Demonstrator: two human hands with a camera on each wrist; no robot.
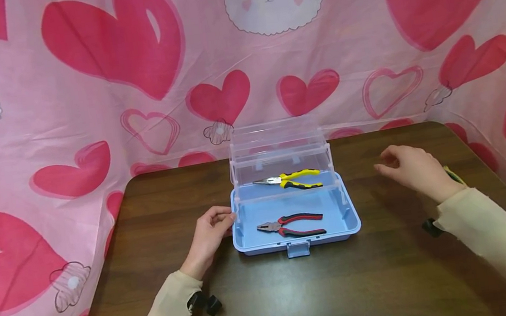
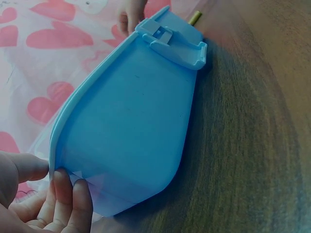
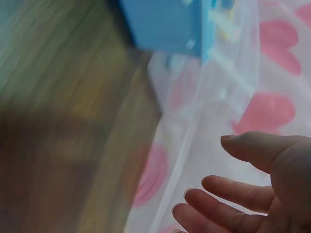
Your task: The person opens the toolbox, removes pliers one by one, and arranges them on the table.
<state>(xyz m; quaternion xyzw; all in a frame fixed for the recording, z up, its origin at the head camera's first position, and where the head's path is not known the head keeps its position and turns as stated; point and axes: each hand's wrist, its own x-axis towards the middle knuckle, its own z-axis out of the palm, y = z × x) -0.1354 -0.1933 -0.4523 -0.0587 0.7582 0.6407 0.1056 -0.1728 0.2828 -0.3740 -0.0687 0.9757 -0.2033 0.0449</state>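
2 pliers in box, box on table

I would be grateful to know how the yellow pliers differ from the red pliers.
The yellow pliers have a long, tapering nose; the red pliers have a shorter, blunter one. The yellow pliers lie nearer the clear lid, while the red pliers lie nearer the front latch. Both have spread handles partly black, and point left in the head view.

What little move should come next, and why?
Maybe move the right grip toward the yellowish thing partly hidden behind it. That grip looks empty, the left grip pinches the blue box at its rim, and the yellow pliers and red pliers lie inside, while that thing is outside.
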